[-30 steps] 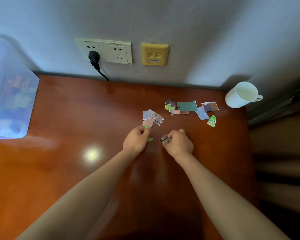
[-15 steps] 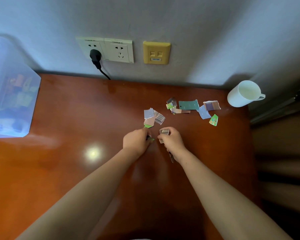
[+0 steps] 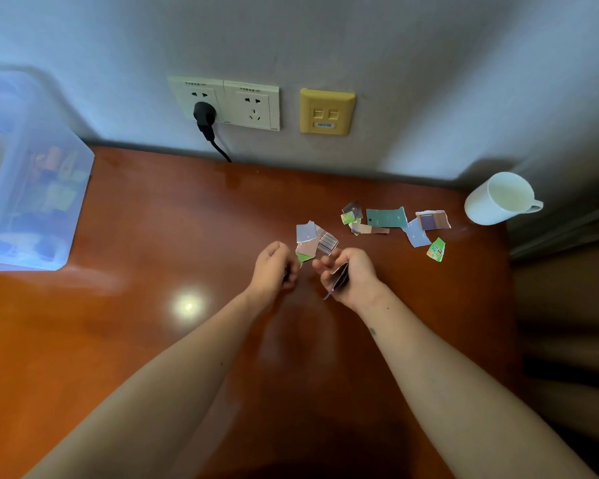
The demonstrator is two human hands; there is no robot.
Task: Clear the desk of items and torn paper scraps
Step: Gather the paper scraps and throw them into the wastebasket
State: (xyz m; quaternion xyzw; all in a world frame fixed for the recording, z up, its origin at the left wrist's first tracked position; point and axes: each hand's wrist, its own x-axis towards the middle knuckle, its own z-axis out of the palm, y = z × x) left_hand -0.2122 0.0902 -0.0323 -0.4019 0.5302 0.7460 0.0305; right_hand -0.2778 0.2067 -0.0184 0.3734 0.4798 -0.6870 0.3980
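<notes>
Far left edge of the desk (image 3: 153, 236): a clear bin (image 3: 32, 188) stands there, its contents blurred. On the wall behind the back edge are two sockets (image 3: 225, 103), with a black plug (image 3: 204, 115) seated in the left one, and a yellow plate (image 3: 326, 111) to their right.

Mid-desk: your left hand (image 3: 274, 267) is over the surface with its fingers curled inward. Whether they hold anything cannot be told. Just beyond it lies a pile (image 3: 313, 238) of overlapping scraps in grey, striped, tan and green; its green corner is next to your left fingertips.

Your right hand (image 3: 351, 274) is beside the left, close but apart. It grips a stack (image 3: 339, 276) of dark scraps on edge between thumb and fingers.

Toward the back right corner: a loose cluster (image 3: 386, 217) of scraps lies flat, the teal piece the largest. One green scrap (image 3: 436, 250) lies on the near side of the cluster.

Back right corner: a white mug (image 3: 498, 198), handle pointing right, well apart from both hands.
</notes>
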